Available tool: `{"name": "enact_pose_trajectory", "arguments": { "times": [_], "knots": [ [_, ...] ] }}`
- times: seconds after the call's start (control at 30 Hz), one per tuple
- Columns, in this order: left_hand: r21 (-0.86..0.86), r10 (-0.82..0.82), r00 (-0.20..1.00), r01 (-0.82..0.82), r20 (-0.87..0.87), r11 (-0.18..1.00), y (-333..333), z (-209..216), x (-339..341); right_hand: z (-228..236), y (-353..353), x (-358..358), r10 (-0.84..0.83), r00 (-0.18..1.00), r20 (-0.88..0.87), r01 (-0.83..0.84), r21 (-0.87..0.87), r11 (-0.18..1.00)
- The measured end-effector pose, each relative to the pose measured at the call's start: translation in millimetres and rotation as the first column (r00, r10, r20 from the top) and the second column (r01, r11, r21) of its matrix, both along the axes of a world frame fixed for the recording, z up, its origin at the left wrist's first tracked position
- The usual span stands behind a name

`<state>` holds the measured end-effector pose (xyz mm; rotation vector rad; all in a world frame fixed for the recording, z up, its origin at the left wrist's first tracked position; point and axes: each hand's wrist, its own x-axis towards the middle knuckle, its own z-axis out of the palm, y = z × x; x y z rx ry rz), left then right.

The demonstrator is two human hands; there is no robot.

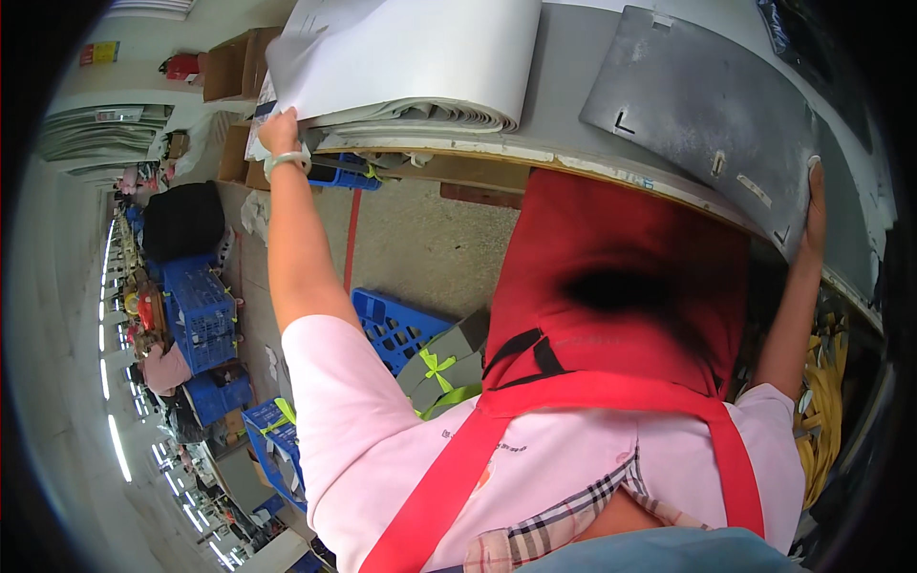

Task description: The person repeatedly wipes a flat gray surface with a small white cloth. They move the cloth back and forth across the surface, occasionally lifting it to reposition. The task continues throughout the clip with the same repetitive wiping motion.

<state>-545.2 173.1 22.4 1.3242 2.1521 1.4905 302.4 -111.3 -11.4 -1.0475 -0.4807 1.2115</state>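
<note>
Blue fabric (pixel 659 551) foremost, white sheet (pixel 420 53) stretches rightward from left hand (pixel 280 132)

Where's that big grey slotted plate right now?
In the head view, the grey slotted plate is at upper right on the tabletop, right of the white sheets, with the right hand at its edge.

At twelve o'clock the sheets (pixel 420 62) are plain white; at two the plate (pixel 693 105) is mottled grey. The apron (pixel 573 353) at three is red, the shirt (pixel 358 420) at seven pale pink, the collar (pixel 564 516) at five checked beige, black and white.
</note>
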Motion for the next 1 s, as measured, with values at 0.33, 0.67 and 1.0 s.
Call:
{"name": "enact_pose_trajectory", "arguments": {
  "times": [0.33,0.67,1.0],
  "knots": [
    [0.136,-0.104,0.769,0.241,-0.63,0.961,-15,48,104,12,63,9,0.058,0.738,0.672,0.039,-0.129,0.991],
    [-0.345,-0.84,0.125,0.872,-0.528,0.347,-162,20,405,27,95,6,0.211,0.425,0.88,0.019,-0.242,0.97],
    [-0.439,-0.908,0.065,0.86,-0.413,0.261,-166,21,397,17,86,10,0.184,0.462,0.867,-0.06,-0.176,0.983]
  ]
}}
